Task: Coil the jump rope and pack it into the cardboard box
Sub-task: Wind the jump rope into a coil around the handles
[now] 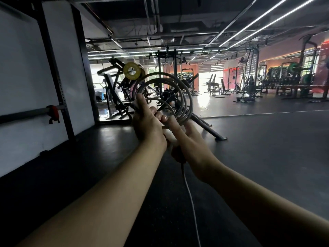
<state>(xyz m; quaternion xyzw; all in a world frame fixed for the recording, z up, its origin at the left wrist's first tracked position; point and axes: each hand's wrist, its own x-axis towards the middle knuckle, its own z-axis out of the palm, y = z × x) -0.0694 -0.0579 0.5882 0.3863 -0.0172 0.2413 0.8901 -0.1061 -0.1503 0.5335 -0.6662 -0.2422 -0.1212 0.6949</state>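
Observation:
I hold the jump rope (185, 93) at chest height in front of me, wound into several pale loops that stand up above my hands. My left hand (147, 122) grips the bundle at its lower left, thumb raised along the loops. Beside it, my right hand (188, 139) is closed on a dark handle and the base of the loops. A loose white stretch of rope (191, 196) hangs from the handle down toward me. No cardboard box is in view.
A dark rubber gym floor (258, 148) spreads ahead. A weight machine with a yellow plate (132, 70) stands just beyond my hands, its leg (208, 127) reaching right. A white wall with a black rack upright (53, 72) and barbell runs along the left.

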